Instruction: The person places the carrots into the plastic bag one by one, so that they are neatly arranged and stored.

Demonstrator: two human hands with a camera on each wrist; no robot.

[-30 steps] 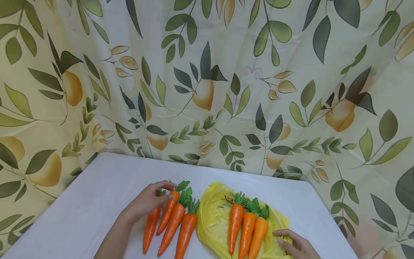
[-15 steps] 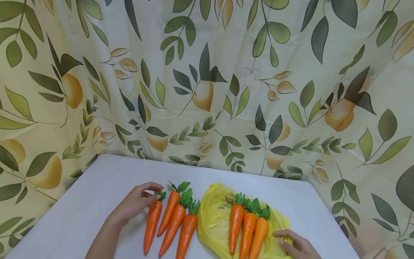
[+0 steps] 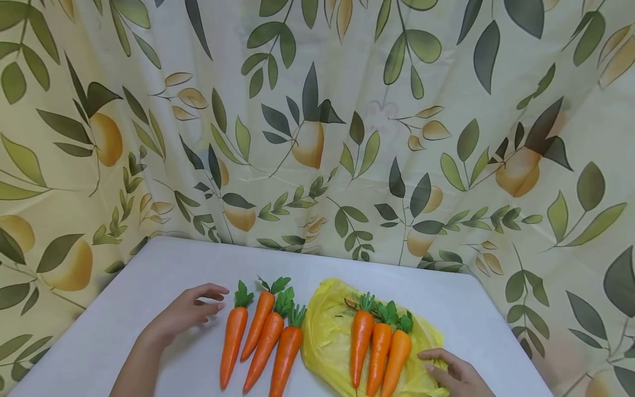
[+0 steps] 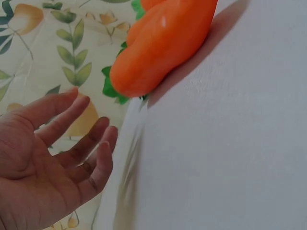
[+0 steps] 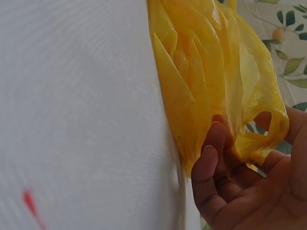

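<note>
My left hand (image 3: 186, 314) is over the left part of the table, empty, its fingers loosely spread. Just right of its fingertips lies an orange carrot (image 3: 232, 344) with a green leafy top, leftmost in a slanted row of several. In the left wrist view a carrot's rounded end (image 4: 139, 74) shows beyond the fingers. Three more carrots lie side by side on a yellow plastic bag (image 3: 322, 342); the middle one (image 3: 379, 353) has leaves overlapping its neighbour's. At the bag's right edge, my right hand (image 3: 458, 375) holds the crumpled plastic (image 5: 192, 86) in curled fingers.
A white cloth covers the table (image 3: 198, 259). Behind it and at both sides hangs a curtain (image 3: 297, 209) printed with leaves and fruit. A small red mark (image 5: 29, 201) shows on the white surface in the right wrist view.
My left hand has moved left, away from the carrots' leafy tops, past the leftmost one, whose leaves now show fully. The right hand stays at the bag's edge.
</note>
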